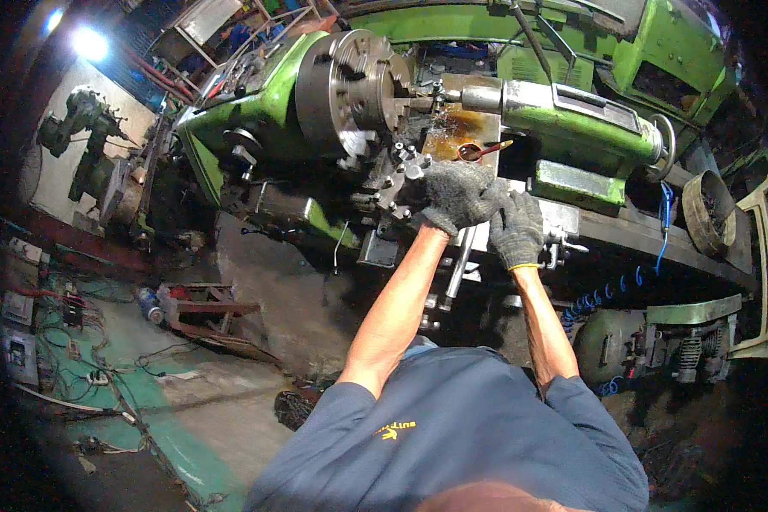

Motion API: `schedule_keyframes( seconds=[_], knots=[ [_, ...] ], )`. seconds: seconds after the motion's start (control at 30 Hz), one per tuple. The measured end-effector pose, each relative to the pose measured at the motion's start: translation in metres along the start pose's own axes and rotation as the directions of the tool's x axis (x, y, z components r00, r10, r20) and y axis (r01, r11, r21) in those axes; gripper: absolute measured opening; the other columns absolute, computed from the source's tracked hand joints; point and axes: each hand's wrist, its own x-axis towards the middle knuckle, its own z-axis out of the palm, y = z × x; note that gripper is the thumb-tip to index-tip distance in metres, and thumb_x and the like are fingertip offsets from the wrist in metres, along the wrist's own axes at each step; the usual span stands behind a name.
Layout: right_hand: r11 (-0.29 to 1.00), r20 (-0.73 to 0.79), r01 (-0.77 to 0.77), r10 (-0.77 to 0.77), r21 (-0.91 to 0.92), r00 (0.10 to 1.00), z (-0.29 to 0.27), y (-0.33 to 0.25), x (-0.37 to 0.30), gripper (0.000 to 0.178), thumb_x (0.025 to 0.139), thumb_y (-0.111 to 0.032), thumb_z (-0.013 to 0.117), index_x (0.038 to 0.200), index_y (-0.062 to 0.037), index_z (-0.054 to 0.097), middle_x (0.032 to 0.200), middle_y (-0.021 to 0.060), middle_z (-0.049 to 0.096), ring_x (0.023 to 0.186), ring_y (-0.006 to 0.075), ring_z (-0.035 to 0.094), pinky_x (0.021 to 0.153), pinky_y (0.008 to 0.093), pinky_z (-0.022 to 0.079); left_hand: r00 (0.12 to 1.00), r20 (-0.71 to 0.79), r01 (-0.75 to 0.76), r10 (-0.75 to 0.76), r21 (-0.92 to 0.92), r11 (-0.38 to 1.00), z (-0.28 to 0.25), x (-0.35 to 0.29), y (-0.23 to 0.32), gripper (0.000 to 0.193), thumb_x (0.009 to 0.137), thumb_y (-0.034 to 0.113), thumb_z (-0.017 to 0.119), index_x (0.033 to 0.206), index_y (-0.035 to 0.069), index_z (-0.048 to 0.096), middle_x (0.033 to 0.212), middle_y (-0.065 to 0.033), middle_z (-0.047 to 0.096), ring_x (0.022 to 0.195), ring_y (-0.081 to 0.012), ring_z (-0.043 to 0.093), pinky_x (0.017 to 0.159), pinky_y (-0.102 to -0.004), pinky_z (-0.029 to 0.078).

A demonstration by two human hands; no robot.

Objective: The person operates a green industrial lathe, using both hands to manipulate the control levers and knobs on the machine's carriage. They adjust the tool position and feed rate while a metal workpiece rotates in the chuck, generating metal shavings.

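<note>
Both my hands wear grey knit gloves and meet over the carriage of a green lathe. Beside the tool post [398, 177], my left hand [459, 192] is closed, its fingers curled toward the right. My right hand [518, 229] is against it, fingers bent inward; whatever lies between them is hidden by the gloves. A bright metal lever [460, 266] slants down from below my left hand. Beyond the hands, a red-handled tool [491, 149] with a round end lies on an oily, chip-strewn plate [461, 128]. To the left is the large chuck [337, 90].
The green tailstock [572, 111] with its handwheel [667, 145] is at the right. A round bin [706, 213] and a blue coiled hose [664, 222] are near the bench end, above a tank [606, 346]. A metal frame [213, 311] and cables lie on the left floor.
</note>
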Motion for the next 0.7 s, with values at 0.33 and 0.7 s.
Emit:
schedule_keyframes(
  seconds=[0.33, 0.7],
  knots=[
    [0.999, 0.029, -0.002, 0.003, -0.039, 1.000, 0.0056, 0.0051, -0.0002, 0.045, 0.083, -0.031, 0.070, 0.119, -0.0048, 0.070, 0.131, 0.0212, 0.063, 0.129, 0.0424, 0.053, 0.116, 0.0530, 0.036, 1.000, 0.016, -0.008, 0.008, 0.020, 1.000, 0.0039, -0.0012, -0.0053, 0.031, 0.082, 0.035, 0.071, 0.062, 0.013, 0.064, 0.059, -0.0118, 0.062, 0.055, -0.0319, 0.063, 0.053, -0.0461, 0.048],
    [0.999, 0.011, 0.026, -0.025, -0.020, 1.000, -0.0014, -0.0016, 0.0012, 0.041, 0.082, -0.024, 0.069, 0.117, -0.0048, 0.069, 0.127, 0.0215, 0.065, 0.126, 0.0428, 0.055, 0.114, 0.0536, 0.038, 1.000, 0.004, 0.026, -0.026, 0.027, 0.999, 0.0074, -0.0064, -0.0088, 0.034, 0.076, 0.047, 0.071, 0.064, 0.016, 0.064, 0.059, -0.0106, 0.060, 0.055, -0.0335, 0.062, 0.054, -0.0472, 0.047]
  ],
)
